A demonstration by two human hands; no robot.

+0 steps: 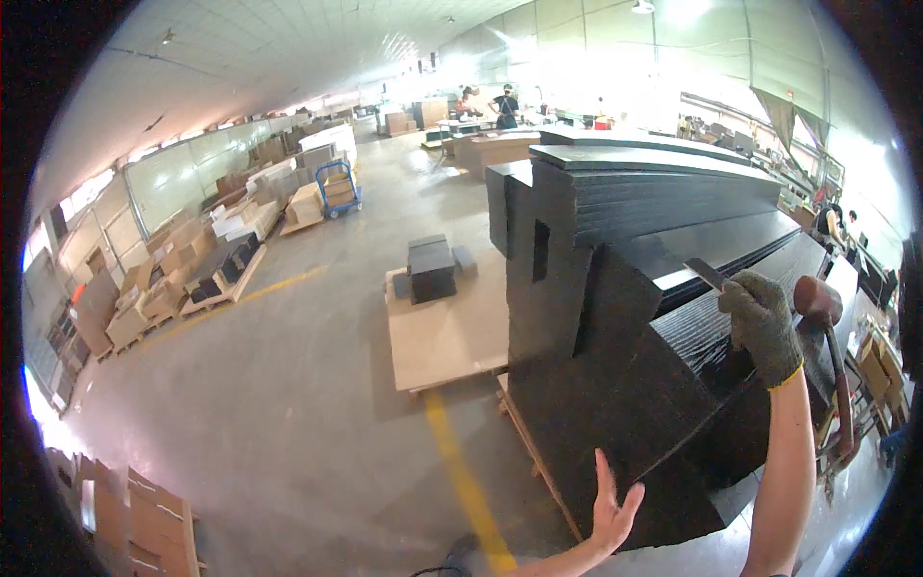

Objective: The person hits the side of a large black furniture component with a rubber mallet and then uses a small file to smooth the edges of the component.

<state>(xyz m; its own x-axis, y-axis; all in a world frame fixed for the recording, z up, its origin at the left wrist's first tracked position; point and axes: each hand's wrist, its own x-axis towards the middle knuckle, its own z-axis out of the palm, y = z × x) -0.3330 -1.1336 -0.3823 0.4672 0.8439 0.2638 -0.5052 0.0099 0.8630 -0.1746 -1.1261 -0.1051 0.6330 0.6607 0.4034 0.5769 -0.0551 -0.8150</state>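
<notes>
The left hand point(612, 512) is bare, fingers spread wide, palm flat against the lower edge of a black wood-grain panel point(625, 385). The panel stands tilted against a stack of black panels point(663, 192) on a pallet. The right hand point(764, 322) — in a grey glove — grips the panel's upper edge. A rubber mallet point(829, 337) lies just beside the right hand — on the stack.

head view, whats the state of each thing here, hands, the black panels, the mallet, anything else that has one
left hand: bare, fingers spread, flat against the front panel's lower edge
right hand: gloved, closed on a thin flat tool
flat tool: held, tip on a panel's top
front black panel: tilted, leaning on the stack
black panel stack: piled flat
mallet: untouched, head up, by the panels
blue cart: parked, loaded
</notes>
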